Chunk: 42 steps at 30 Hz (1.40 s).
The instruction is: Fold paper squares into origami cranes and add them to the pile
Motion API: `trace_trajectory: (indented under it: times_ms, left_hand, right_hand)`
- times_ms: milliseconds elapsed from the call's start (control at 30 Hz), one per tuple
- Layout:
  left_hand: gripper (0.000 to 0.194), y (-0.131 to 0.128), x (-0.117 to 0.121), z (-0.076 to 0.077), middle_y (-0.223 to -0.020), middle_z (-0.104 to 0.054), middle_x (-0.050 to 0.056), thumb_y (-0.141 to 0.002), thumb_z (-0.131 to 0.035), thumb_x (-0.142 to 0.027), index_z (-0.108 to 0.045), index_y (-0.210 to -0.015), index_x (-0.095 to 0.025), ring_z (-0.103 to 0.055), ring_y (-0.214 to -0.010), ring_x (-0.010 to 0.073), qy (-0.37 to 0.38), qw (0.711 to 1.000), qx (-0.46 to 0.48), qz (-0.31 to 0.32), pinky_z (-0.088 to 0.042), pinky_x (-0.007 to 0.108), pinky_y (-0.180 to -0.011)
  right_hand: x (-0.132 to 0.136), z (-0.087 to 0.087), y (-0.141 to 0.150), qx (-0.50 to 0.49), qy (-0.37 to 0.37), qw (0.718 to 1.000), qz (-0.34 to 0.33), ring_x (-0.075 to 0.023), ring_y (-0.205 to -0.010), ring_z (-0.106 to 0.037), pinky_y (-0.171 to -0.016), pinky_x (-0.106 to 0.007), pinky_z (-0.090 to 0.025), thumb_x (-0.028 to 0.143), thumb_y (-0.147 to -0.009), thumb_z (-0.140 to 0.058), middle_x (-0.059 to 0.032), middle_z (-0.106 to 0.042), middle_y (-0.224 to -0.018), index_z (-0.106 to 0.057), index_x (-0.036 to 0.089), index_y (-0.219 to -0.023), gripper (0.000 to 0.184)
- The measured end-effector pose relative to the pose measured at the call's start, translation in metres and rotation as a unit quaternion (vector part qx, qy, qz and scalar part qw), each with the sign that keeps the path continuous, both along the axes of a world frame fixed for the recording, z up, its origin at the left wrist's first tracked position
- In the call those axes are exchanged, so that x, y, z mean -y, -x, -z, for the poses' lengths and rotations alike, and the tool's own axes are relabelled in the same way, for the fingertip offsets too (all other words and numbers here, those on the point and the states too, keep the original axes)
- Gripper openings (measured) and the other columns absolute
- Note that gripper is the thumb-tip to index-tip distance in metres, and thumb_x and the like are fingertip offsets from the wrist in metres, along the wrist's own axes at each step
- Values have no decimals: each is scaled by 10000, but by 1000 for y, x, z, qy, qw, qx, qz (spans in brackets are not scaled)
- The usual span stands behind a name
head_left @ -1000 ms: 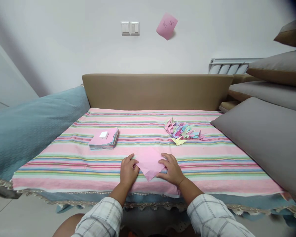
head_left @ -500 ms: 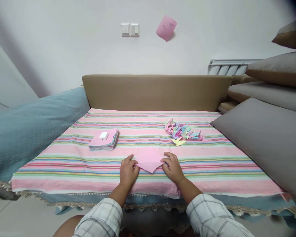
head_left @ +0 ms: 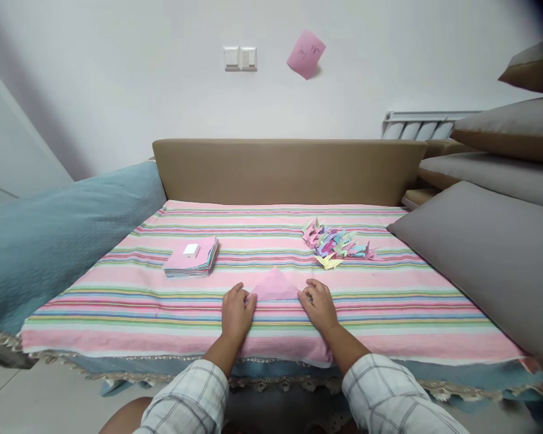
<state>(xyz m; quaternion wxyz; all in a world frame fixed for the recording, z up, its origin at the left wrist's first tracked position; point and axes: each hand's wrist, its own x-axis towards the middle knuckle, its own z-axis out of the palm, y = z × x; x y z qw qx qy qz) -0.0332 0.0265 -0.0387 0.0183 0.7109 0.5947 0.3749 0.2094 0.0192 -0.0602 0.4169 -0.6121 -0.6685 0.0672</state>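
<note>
A sheet of pink origami paper (head_left: 275,286) lies folded into a triangle on the striped cloth, its point facing away from me. My left hand (head_left: 238,308) pinches the triangle's left corner between thumb and fingers. At the opposite corner, my right hand (head_left: 317,305) grips the paper the same way. Beyond my right hand is a pile of small folded paper cranes (head_left: 332,242) in several colours, with a yellow one (head_left: 329,261) nearest me. Left of my hands sits a stack of coloured paper sheets (head_left: 187,262), topped by a small white block (head_left: 190,250).
The striped cloth (head_left: 131,313) covers a sofa seat with a brown backrest (head_left: 285,172). A blue-covered armrest (head_left: 72,223) bounds the left side; grey cushions (head_left: 489,241) pile up on the right. On the wall are light switches (head_left: 240,58) and a pink note (head_left: 306,54).
The near corner of the pink paper, which pointed toward me, no longer shows there; the sheet now forms a triangle pointing away. Both hands keep hold of the side corners.
</note>
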Motion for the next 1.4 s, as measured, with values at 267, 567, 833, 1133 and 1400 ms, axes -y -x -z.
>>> trace_trajectory:
  times_ms: [267,567,833,1133,1400]
  left_hand:
    - [243,-3,2,-2,-1027,-620,81,-793,-507,-229,-562,-1026,-188,-543,-1015,241,18,999,-2,-27,-420,397,-893]
    - [438,-16,26,-8,-1468,-318,63,-800,-534,-494,-520,-1228,-399,-286,-1318,325,-16,967,-216,135,-37,615,-1056]
    - [459,-16,23,-10,-1478,-301,65,-763,-565,-525,-563,-1197,-373,-270,-1326,346,8,965,-218,143,-36,633,-1050]
    - [270,-15,27,-10,-1407,-416,78,-789,-561,-417,-678,-1006,-308,-348,-1273,333,-13,984,-171,57,-134,619,-1041]
    - [160,-6,19,-8,-1312,-515,70,-768,-563,-295,-706,-708,-255,-421,-1201,308,-17,992,-120,-41,-251,558,-1010]
  right_hand:
    - [-3,4,2,17,11,999,25,-250,-1048,-469,-928,-415,-382,338,-765,-581,-86,-556,-1091,-528,207,-682,164]
    - [-4,4,2,33,-3,999,24,-248,-1030,-478,-907,-401,-388,332,-748,-588,-87,-570,-1079,-527,210,-689,148]
    - [-4,7,1,41,-4,999,24,-247,-1029,-478,-904,-396,-386,324,-754,-590,-86,-572,-1072,-514,209,-690,152]
    - [-3,5,1,38,3,999,27,-245,-1045,-475,-914,-395,-385,324,-752,-584,-83,-574,-1074,-527,212,-696,137]
    - [-4,6,0,36,-1,999,22,-243,-1025,-485,-909,-392,-389,328,-745,-590,-86,-576,-1066,-528,213,-690,142]
